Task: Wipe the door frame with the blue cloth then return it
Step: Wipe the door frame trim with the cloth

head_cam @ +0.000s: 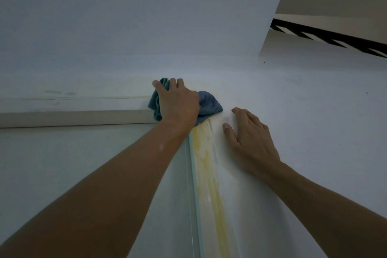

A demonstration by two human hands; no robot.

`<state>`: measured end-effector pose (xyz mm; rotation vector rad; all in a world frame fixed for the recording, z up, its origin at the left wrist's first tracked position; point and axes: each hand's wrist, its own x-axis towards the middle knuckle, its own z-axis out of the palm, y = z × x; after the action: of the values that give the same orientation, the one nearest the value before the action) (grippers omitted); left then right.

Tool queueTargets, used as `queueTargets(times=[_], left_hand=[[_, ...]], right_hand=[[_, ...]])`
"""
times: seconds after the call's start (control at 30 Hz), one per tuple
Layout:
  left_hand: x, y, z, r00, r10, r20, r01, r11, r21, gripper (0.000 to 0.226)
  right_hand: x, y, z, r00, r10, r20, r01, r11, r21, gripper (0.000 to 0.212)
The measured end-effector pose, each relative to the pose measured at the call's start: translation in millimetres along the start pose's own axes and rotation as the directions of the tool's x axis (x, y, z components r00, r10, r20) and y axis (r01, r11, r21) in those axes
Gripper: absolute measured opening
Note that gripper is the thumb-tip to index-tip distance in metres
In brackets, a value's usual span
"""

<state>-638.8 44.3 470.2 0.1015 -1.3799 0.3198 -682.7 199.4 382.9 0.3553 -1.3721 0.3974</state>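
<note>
Blue cloth [210, 104] gripped by left hand [177, 101], right hand [252, 139] flat

This looks like the inside of a home. A plain white-painted wall [303, 100] meets the upper corner of a pale door frame [73, 119], and a flat white door [83, 163] is set inside the frame. A yellowish stain [206, 172] runs down the painted trim of the frame's right upright. At the far right, an opening [335, 2] in the wall shows beige surfaces crossed by a black railing [335, 36] with slanted bars, like that of a stairway.
</note>
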Motion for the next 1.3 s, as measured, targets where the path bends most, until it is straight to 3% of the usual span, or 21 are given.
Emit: queueTargets(times=[0.13, 0.23, 0.37, 0.43, 0.53, 0.6, 0.67, 0.73, 0.8, 0.87, 0.97, 1.03, 1.1, 1.17, 1.23, 1.3], left_hand=[[-9.7, 6.4, 14.3, 0.995, -0.076, -0.062, 0.060, 0.972, -0.228, 0.016], [-3.4, 3.2, 17.0, 0.999, 0.039, -0.026, -0.045, 0.960, -0.276, 0.024], [9.9, -11.4, 11.9, 0.966, 0.210, 0.153, -0.142, 0.920, -0.366, 0.038], [17.3, -19.0, 7.1, 0.938, 0.245, 0.245, -0.160, 0.934, -0.319, 0.044], [25.6, -22.0, -1.1, 0.914, 0.259, 0.312, -0.195, 0.956, -0.220, 0.032], [26.5, -19.9, -5.0, 0.939, 0.261, 0.224, -0.237, 0.963, -0.129, 0.026], [21.2, -16.9, -0.3, 0.956, 0.294, 0.011, -0.294, 0.956, -0.018, 0.022], [12.7, -15.3, 13.6, 0.901, 0.351, -0.254, -0.355, 0.934, 0.033, 0.021], [11.6, -14.5, 32.6, 0.838, 0.350, -0.418, -0.387, 0.922, -0.003, 0.026], [13.6, -15.8, 42.6, 0.836, 0.313, -0.451, -0.425, 0.888, -0.173, 0.027], [19.8, -17.6, 33.0, 0.877, 0.335, -0.345, -0.472, 0.735, -0.486, 0.020], [25.8, -22.9, 23.0, 0.908, 0.386, -0.162, -0.393, 0.650, -0.651, 0.019], [31.9, -28.2, 9.4, 0.909, 0.414, 0.038, -0.258, 0.632, -0.730, 0.022], [36.8, -28.4, -0.8, 0.904, 0.376, 0.201, -0.160, 0.736, -0.657, 0.034], [39.5, -24.6, -5.4, 0.903, 0.350, 0.247, -0.215, 0.869, -0.445, 0.043], [36.3, -21.9, -4.0, 0.904, 0.354, 0.241, -0.297, 0.924, -0.242, 0.053]], right_hand=[[-1.3, 1.0, -0.1, 1.000, -0.011, -0.014, 0.011, 1.000, -0.001, 0.052], [-0.3, 0.8, -0.7, 1.000, -0.007, -0.020, 0.007, 1.000, 0.016, 0.049], [0.1, 0.4, -0.5, 1.000, -0.003, -0.011, 0.004, 0.999, 0.033, 0.049], [0.2, 1.3, -0.8, 1.000, 0.000, -0.011, 0.000, 0.999, 0.035, 0.050], [-0.3, 1.6, -1.2, 1.000, -0.001, -0.012, 0.002, 1.000, 0.028, 0.051], [-0.6, 1.2, -1.8, 1.000, 0.003, -0.008, -0.003, 1.000, 0.030, 0.051], [-0.4, 0.2, -2.3, 1.000, 0.010, -0.005, -0.010, 0.999, 0.037, 0.051], [-0.2, -1.1, -2.9, 1.000, 0.015, -0.011, -0.014, 0.999, 0.047, 0.051], [-0.1, -1.4, -3.7, 1.000, 0.021, -0.016, -0.020, 0.998, 0.063, 0.052], [0.4, -0.2, -3.6, 1.000, 0.029, -0.014, -0.027, 0.997, 0.074, 0.052], [1.4, 2.4, -3.6, 0.998, 0.055, -0.023, -0.052, 0.992, 0.111, 0.050], [1.3, 3.6, -4.2, 0.997, 0.067, -0.029, -0.063, 0.990, 0.128, 0.052], [1.6, 2.9, -5.6, 0.997, 0.074, -0.032, -0.069, 0.987, 0.147, 0.054], [1.8, 1.5, -7.2, 0.996, 0.087, -0.031, -0.081, 0.983, 0.162, 0.054], [0.9, 1.5, -8.2, 0.994, 0.102, -0.028, -0.096, 0.981, 0.168, 0.052], [0.3, 0.1, -9.4, 0.993, 0.113, -0.023, -0.107, 0.980, 0.170, 0.053]])
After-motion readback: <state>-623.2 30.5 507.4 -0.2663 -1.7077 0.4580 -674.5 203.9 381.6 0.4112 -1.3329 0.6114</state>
